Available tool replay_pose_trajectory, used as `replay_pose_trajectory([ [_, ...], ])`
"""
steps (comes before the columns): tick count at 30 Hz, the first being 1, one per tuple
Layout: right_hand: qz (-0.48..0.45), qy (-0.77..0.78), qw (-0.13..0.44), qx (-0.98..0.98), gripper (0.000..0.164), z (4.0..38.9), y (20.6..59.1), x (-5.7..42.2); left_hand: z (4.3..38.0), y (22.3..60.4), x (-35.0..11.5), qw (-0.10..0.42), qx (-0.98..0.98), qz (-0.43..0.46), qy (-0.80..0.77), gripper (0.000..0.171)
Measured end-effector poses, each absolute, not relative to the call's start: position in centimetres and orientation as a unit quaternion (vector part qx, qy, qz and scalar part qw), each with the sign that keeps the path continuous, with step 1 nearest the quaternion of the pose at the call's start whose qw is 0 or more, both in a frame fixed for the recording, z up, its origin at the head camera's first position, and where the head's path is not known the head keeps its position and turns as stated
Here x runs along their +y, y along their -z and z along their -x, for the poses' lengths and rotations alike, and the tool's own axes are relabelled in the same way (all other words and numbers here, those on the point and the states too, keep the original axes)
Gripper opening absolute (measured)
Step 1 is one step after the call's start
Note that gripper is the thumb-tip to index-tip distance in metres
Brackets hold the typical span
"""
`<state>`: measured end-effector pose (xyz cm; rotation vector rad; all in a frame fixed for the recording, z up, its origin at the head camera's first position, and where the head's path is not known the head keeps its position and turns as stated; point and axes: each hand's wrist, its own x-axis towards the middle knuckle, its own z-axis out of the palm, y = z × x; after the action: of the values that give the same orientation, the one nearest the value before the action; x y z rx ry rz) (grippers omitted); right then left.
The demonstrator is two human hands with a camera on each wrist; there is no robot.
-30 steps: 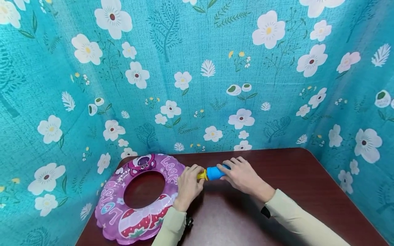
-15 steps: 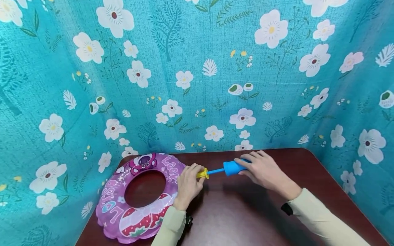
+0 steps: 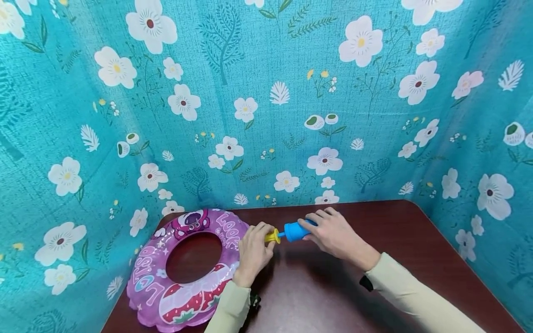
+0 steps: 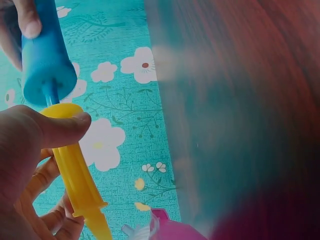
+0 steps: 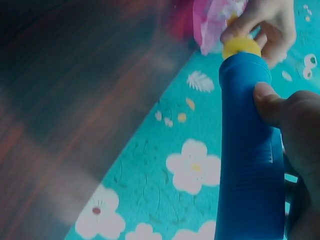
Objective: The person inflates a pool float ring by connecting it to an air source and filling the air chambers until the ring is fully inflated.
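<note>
Both hands hold a hand air pump, level above the table beside a pink-purple inflatable swim ring (image 3: pixel 145 268). My left hand (image 3: pixel 254 249) pinches the pump's yellow nozzle part (image 4: pixel 77 175), thumb across it just below its round flange. Around the blue barrel (image 5: pixel 247 150) curl the fingers of my right hand (image 3: pixel 333 233), the thumb along its side. A short length of thin blue rod (image 4: pixel 50 93) shows between barrel and flange. In the left wrist view the yellow tip (image 4: pixel 100 227) points down close to a clear valve (image 4: pixel 140 232) on the ring.
The dark red-brown table (image 3: pixel 304 296) is glossy and has rounded far corners. A turquoise floral curtain (image 3: pixel 266 138) hangs along its back and sides. The swim ring lies at the left of the table, close beside the left hand.
The right hand drew the blue barrel away to the right, baring a long stretch of rod, then moved it back left towards the yellow part. The left hand stayed nearly in place.
</note>
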<state>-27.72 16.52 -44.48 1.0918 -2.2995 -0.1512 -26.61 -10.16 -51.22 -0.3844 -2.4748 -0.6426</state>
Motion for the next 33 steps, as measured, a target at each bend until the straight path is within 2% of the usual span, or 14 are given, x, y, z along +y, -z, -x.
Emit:
replay_pose_trajectory([
  [10,-0.397,0.050,0.269,-0.876,0.060,27.4,45.9,14.7,26.4,51.5,-9.9,0.274,-0.919,0.151,0.240,0.034],
  [19,-0.382,0.050,0.227,-0.894,0.068,27.1,45.0,17.8,26.6,51.5,-10.4,0.264,-0.920,0.150,0.250,0.029],
  [26,-0.365,0.043,0.239,-0.899,0.071,26.9,43.7,21.6,26.7,51.2,-10.3,0.262,-0.922,0.146,0.246,0.030],
  [33,-0.394,0.075,0.262,-0.878,0.065,27.1,44.4,19.9,26.5,51.5,-10.3,0.260,-0.925,0.151,0.231,0.031],
])
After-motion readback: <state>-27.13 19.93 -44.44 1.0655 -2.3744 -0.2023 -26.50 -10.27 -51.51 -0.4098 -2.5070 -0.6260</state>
